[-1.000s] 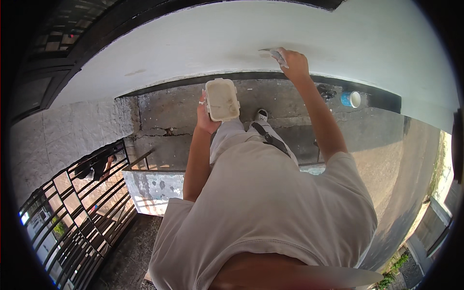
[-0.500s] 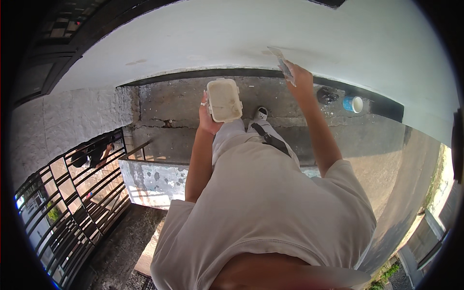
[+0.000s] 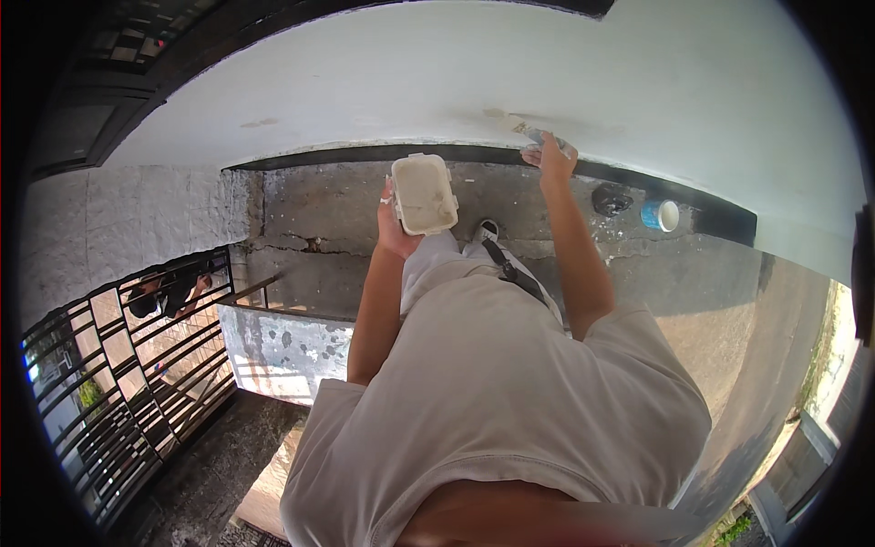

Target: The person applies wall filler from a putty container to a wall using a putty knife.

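Head view, sole view supplied. Taken as landmark: the pale rectangular tub [image 3: 421, 190], held out in front of the wearer's body [image 3: 510, 374], open side up, with greyish residue [image 3: 441, 219] inside. Found at its left side and near corner: the left hand [image 3: 397, 237], grip partly curled, with hold of the tub's wall; cannot tell how far under the base. Judged light and fairly stiff, probably thin plastic, likely to turn slippery where smeared. Best held under the base or along a long side, clear of the projecting tabs. Long axis running away from the body, far end leaning slightly left.

Noted to the right of the tub and farther out: the right hand [image 3: 557, 166], grip closed around a smeared scraper [image 3: 529, 132]. Judged light, with a thin blade likely to bend (finish too soiled to read); best taken well back from the edge. Long axis slanting, blade pointing left and outward, toward the pale wall [image 3: 365, 82] beyond the tub. Cannot tell whether touching it. Recorded well right of the tub, on the floor [image 3: 319, 210]: a blue-and-white bucket [image 3: 651, 215], with a dark bundle [image 3: 611, 199] just beside, on the tub's side.
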Demonstrator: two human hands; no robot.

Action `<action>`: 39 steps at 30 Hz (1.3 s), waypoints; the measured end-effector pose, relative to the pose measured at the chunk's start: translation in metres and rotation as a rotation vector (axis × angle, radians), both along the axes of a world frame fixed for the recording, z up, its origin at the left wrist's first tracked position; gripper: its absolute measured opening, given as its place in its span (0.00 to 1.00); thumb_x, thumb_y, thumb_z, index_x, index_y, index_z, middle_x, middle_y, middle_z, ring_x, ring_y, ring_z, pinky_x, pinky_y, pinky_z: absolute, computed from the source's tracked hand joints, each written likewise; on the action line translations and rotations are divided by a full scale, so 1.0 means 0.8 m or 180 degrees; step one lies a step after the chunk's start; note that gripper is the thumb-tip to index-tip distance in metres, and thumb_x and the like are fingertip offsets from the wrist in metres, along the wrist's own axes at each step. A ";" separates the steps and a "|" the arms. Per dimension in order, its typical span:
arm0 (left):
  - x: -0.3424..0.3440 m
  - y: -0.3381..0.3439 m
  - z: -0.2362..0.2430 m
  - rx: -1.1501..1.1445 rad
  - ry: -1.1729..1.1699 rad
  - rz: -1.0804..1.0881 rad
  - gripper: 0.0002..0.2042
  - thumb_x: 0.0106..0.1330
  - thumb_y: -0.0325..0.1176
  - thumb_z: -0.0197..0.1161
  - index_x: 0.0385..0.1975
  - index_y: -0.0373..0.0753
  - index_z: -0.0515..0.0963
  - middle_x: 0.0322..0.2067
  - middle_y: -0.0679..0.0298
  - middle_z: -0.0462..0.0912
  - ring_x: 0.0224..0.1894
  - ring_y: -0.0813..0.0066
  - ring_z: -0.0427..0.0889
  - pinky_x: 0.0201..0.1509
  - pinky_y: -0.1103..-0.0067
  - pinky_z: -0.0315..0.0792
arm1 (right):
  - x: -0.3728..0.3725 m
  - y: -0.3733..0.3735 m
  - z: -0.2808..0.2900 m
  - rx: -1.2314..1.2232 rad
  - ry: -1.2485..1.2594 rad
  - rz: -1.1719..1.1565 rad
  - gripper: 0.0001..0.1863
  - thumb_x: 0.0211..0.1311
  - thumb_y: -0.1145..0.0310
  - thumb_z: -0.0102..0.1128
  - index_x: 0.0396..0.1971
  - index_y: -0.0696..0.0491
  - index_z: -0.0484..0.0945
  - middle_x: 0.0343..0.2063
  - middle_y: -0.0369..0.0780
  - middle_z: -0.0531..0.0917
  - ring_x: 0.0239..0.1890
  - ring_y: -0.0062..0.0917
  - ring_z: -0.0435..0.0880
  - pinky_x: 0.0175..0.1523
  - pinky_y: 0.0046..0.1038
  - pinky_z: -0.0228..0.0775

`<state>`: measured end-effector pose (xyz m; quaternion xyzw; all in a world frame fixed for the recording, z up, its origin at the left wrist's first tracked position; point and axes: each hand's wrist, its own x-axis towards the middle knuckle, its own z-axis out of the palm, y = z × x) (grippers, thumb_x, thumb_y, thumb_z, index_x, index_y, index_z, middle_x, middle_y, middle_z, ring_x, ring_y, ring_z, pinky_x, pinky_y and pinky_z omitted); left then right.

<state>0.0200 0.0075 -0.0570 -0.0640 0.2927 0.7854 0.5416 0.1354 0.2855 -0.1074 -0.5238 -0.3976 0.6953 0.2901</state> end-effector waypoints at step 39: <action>-0.104 -0.105 0.006 0.0076 -0.0008 -0.0360 0.32 0.72 0.61 0.43 0.67 0.45 0.66 0.61 0.56 0.74 0.58 0.51 0.77 0.61 0.54 0.73 | -0.128 -0.029 -0.008 0.0213 -0.0106 -0.0759 0.29 0.61 0.69 0.56 0.59 0.58 0.54 0.25 0.39 0.75 0.20 0.21 0.72 0.19 0.28 0.66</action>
